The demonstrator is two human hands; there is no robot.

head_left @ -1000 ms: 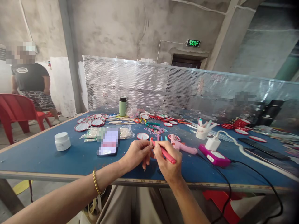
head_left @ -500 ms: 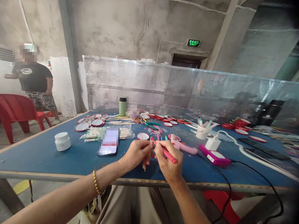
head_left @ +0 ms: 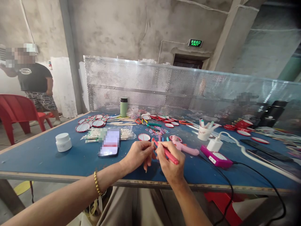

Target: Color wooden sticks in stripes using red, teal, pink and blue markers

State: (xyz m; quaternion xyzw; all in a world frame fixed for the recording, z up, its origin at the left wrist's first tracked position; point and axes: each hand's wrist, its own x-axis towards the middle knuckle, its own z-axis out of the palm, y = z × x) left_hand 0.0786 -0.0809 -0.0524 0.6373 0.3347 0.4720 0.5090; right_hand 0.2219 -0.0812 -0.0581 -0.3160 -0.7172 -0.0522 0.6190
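Between the fingers of my left hand (head_left: 139, 154) is a thin wooden stick (head_left: 152, 142), its upper end red and its lower end poking out below. My right hand (head_left: 171, 161) grips a red marker pen (head_left: 171, 156) like a writing tool, the tip against or very close to the stick's upper end. Just behind my hands a small round red-rimmed disc (head_left: 144, 137) lies on the blue table. Blue and purple pens (head_left: 164, 139) lie past my right fingers. A pink glue gun (head_left: 185, 148) rests to the right, its cord running toward the front edge.
A phone (head_left: 109, 142) stands tilted beside bagged sticks (head_left: 128, 133); a white jar (head_left: 63, 142) is at left. Rightward are a paper cup of pens (head_left: 204, 133) and a magenta power strip (head_left: 216, 157) with cables. A perforated metal screen (head_left: 141, 84) closes the back. A person (head_left: 35, 78) stands left.
My hands keep almost the same place, the pen still at the stick's end. At far left the standing person has raised a hand toward the head.
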